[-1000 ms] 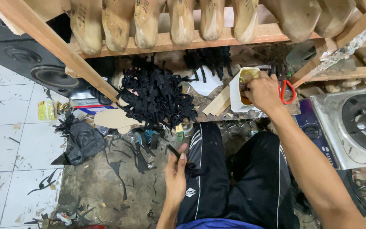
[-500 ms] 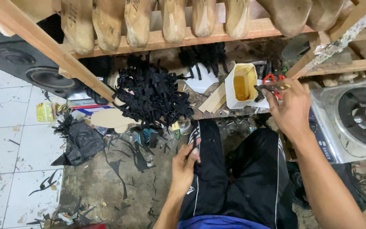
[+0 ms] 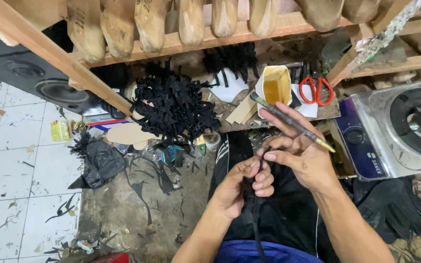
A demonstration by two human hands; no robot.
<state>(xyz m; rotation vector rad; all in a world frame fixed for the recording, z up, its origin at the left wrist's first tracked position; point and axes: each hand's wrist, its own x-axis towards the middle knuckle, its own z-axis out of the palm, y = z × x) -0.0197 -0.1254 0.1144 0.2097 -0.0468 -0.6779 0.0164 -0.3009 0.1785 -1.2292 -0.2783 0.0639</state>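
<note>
Black strap (image 3: 255, 214) pinched by both hands, left (image 3: 242, 187), right (image 3: 300, 158) also gripping brush (image 3: 291, 122); glue tub (image 3: 275, 87), scissors (image 3: 316, 90), strap pile (image 3: 174, 104) crowd ahead; floor (image 3: 25, 170) open leftward

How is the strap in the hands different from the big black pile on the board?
The black strap is one single long piece, while the pile of black straps is many pieces tangled together. The strap is pinched by the left hand and right hand over the lap; the pile lies untouched on the wooden board. Both are black and thin.
</note>
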